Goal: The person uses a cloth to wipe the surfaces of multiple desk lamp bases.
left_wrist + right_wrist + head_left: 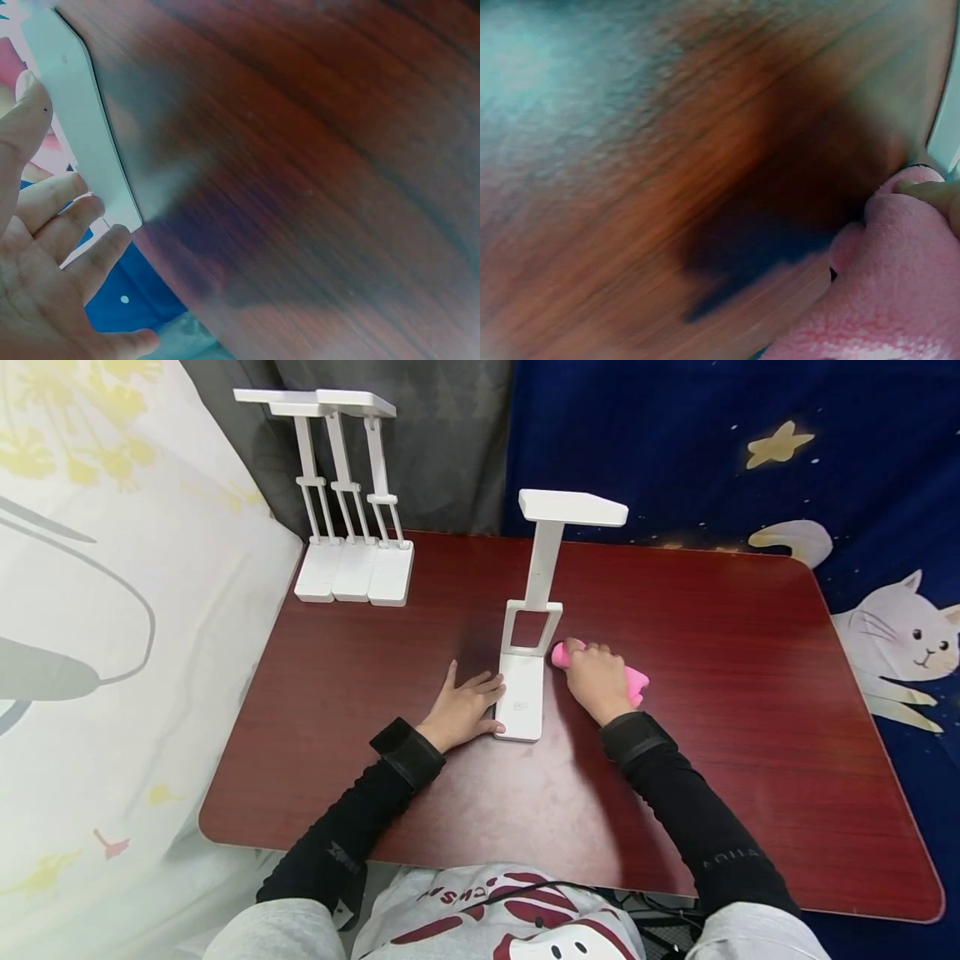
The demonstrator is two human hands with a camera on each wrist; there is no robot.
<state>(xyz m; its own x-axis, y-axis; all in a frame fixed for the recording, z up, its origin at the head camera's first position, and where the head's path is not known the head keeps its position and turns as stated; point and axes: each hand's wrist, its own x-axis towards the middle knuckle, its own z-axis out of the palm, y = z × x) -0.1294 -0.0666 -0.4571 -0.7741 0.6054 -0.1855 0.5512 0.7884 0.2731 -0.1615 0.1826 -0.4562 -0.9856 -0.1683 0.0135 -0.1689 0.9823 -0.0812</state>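
A white folding desk lamp (pixel 521 697) stands upright on the dark red table, its head raised above a hinged frame. My left hand (pixel 463 710) lies along the left side of the lamp's base, fingers spread and fingertips at its edge; the left wrist view shows the thumb and fingers against the white base (pixel 86 120). To the right of the base, my right hand (pixel 596 678) grips a bunched pink cloth (pixel 637 683) low over the table. The fuzzy pink cloth (pixel 900 262) fills the lower right corner of the right wrist view, next to the lamp's edge.
Three similar white lamps (pixel 352 572) stand side by side at the table's back left corner. A grey curtain (pixel 450 452) and a dark blue curtain (pixel 675 460) hang behind the table (pixel 750 760). A white patterned curtain (pixel 135 693) borders the left side.
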